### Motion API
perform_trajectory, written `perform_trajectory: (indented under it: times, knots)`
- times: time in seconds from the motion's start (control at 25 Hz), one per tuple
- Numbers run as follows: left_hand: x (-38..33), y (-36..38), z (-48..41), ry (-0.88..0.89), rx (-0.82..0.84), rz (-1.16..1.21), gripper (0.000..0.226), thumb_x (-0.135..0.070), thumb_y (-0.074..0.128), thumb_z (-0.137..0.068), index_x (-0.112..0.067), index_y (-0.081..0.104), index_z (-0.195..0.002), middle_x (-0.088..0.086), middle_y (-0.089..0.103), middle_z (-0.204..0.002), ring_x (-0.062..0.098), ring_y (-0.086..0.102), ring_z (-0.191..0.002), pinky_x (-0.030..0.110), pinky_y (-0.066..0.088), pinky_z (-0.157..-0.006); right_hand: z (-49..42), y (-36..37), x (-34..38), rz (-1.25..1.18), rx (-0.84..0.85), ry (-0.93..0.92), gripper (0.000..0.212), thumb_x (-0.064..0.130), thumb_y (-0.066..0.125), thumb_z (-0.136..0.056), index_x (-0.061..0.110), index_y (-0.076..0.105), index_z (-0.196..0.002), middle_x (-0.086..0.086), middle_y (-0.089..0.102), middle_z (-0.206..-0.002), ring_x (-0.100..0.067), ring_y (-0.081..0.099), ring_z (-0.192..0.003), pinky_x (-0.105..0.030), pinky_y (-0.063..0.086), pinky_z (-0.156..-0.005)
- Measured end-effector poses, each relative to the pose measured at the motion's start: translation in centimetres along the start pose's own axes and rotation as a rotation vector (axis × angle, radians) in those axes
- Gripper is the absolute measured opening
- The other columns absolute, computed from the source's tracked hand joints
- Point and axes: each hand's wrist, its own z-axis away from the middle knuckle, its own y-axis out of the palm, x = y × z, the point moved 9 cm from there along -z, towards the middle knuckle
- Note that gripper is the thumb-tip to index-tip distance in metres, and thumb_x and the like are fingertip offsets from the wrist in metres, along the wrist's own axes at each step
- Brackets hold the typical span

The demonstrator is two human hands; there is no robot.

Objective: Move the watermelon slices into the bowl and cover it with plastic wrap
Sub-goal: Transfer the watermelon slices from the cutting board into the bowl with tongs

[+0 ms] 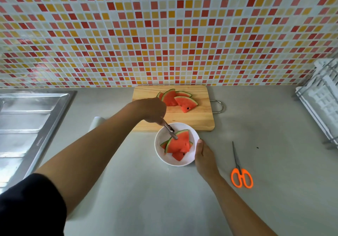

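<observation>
- Though firm along the green rind, probably soft, wet and slippery across the red flesh: so with the watermelon slices (176, 99), judging by the juicy cut faces.
- Likely light apiece, thin and wedge-shaped; prone to snap or tear if squeezed hard at the pointed tip.
- Best taken near the rind, where stiffest, with a gentle pinch; worth avoiding the tip and any hard clamp on the flesh.
- Left hand (152, 110): curled round the handles of metal tongs (170, 130), tips down at the rind edge of the top slice (180, 142) in the bowl (194, 135). Cannot tell whether pinching that slice or merely touching it.
- Right hand (204, 155): holding the bowl at its near right side, thumb on the rim, fingers out of sight against the outer wall.
- In the white bowl, on the bench (146, 190) just in front of the cutting board (193, 120): three slices as far as can be made out, stacked and overlapping.
- On the wooden cutting board, at its far side: four slices, fanned and overlapping, the leftmost partly hidden behind the left hand.
- One bowl, one cutting board, one pair of tongs, one pair of orange-handled scissors (241, 174) lying on the bench to the right, well apart from the bowl.
- No plastic wrap clearly in view; a whitish thing half hidden behind the left forearm, too obscured to name.
</observation>
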Motion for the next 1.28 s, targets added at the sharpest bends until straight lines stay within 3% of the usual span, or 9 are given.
perform_trajectory:
  times: [0.12, 0.24, 0.4, 0.6, 0.72, 0.92, 1.04, 1.16, 1.28]
  knots:
    - [-0.3, -0.5, 1.6, 0.014, -0.133, 0.018, 0.029, -0.031, 0.058, -0.091, -0.007, 0.067, -0.102, 0.009, 0.067, -0.097, 0.025, 0.062, -0.089, 0.034, 0.049, -0.076, 0.0, 0.0, 0.0, 0.0, 0.003, 0.004, 0.037, 0.029, 0.026, -0.1, 0.029, 0.04, -0.066, 0.008, 0.052, -0.068, -0.004, 0.049, -0.066, -0.01, 0.033, -0.055]
    - [-0.5, 1.4, 3.9, 0.054, -0.252, 0.096, 0.031, -0.033, 0.059, -0.09, -0.013, 0.065, -0.112, 0.007, 0.065, -0.104, 0.021, 0.061, -0.094, 0.035, 0.05, -0.083, 0.1, 0.3, -0.2, -0.03, 0.048, 0.02, 0.035, 0.032, 0.024, -0.1, 0.024, 0.05, -0.078, 0.005, 0.057, -0.079, -0.012, 0.053, -0.075, -0.024, 0.035, -0.066]
    - [-1.1, 6.1, 6.3, 0.085, -0.365, -0.202, 0.04, -0.037, 0.05, -0.094, -0.013, 0.052, -0.126, 0.006, 0.059, -0.11, 0.023, 0.056, -0.102, 0.032, 0.047, -0.087, 0.0, 0.3, -0.3, -0.04, 0.068, 0.036, 0.033, 0.032, 0.025, -0.1, 0.02, 0.051, -0.084, 0.0, 0.059, -0.084, -0.017, 0.053, -0.079, -0.026, 0.035, -0.07]
    - [-1.7, 5.9, 8.8, 0.156, -0.607, -0.403, 0.046, -0.026, 0.08, -0.071, 0.0, 0.067, -0.107, 0.01, 0.066, -0.08, 0.025, 0.062, -0.067, 0.033, 0.056, -0.058, -0.1, 0.2, -0.1, -0.002, 0.056, 0.044, 0.034, 0.029, 0.025, -0.1, 0.022, 0.045, -0.073, -0.001, 0.054, -0.076, -0.021, 0.052, -0.077, -0.028, 0.034, -0.068]
    - [-0.8, 5.2, 9.2, 0.092, -0.662, -0.386, 0.045, -0.02, 0.08, -0.072, 0.003, 0.066, -0.107, 0.012, 0.065, -0.078, 0.027, 0.061, -0.067, 0.035, 0.055, -0.056, 0.0, 0.1, 0.1, 0.001, 0.055, 0.04, 0.036, 0.029, 0.026, -0.1, 0.025, 0.04, -0.067, 0.002, 0.05, -0.069, -0.021, 0.051, -0.074, -0.029, 0.034, -0.065]
    - [-1.0, 5.1, 9.5, 0.056, -0.685, -0.337, 0.042, -0.016, 0.079, -0.074, 0.004, 0.066, -0.108, 0.014, 0.066, -0.08, 0.029, 0.062, -0.069, 0.037, 0.056, -0.058, 0.0, 0.2, 0.2, -0.007, 0.055, 0.027, 0.035, 0.028, 0.025, -0.1, 0.012, 0.05, -0.082, -0.009, 0.06, -0.082, -0.026, 0.056, -0.081, -0.03, 0.037, -0.068]
    - [1.7, 4.5, 9.5, 0.041, -0.652, 0.057, 0.034, -0.024, 0.066, -0.086, -0.005, 0.063, -0.114, 0.014, 0.066, -0.094, 0.031, 0.063, -0.082, 0.037, 0.052, -0.072, 0.0, 0.2, 0.3, -0.004, 0.05, 0.019, 0.036, 0.027, 0.025, -0.1, 0.009, 0.053, -0.087, -0.014, 0.061, -0.087, -0.028, 0.056, -0.083, -0.033, 0.04, -0.071]
    - [7.3, 3.3, 8.6, -0.234, -0.761, 0.473, 0.018, -0.032, 0.064, -0.087, -0.017, 0.07, -0.093, 0.001, 0.068, -0.077, 0.016, 0.06, -0.064, 0.024, 0.04, -0.056, -0.1, 0.2, 0.3, -0.016, 0.06, 0.024, 0.037, 0.028, 0.025, -0.1, 0.008, 0.051, -0.083, -0.01, 0.059, -0.08, -0.025, 0.055, -0.078, -0.031, 0.038, -0.067]
    - [11.0, 7.8, 3.9, -0.51, -0.48, 1.237, 0.026, -0.035, 0.065, -0.085, -0.009, 0.07, -0.087, -0.004, 0.063, -0.06, 0.009, 0.045, -0.048, 0.017, 0.034, -0.045, -0.2, 0.0, 0.3, -0.012, 0.062, 0.024, 0.037, 0.029, 0.025, -0.1, 0.012, 0.046, -0.075, -0.004, 0.054, -0.071, -0.02, 0.052, -0.07, -0.031, 0.037, -0.061]
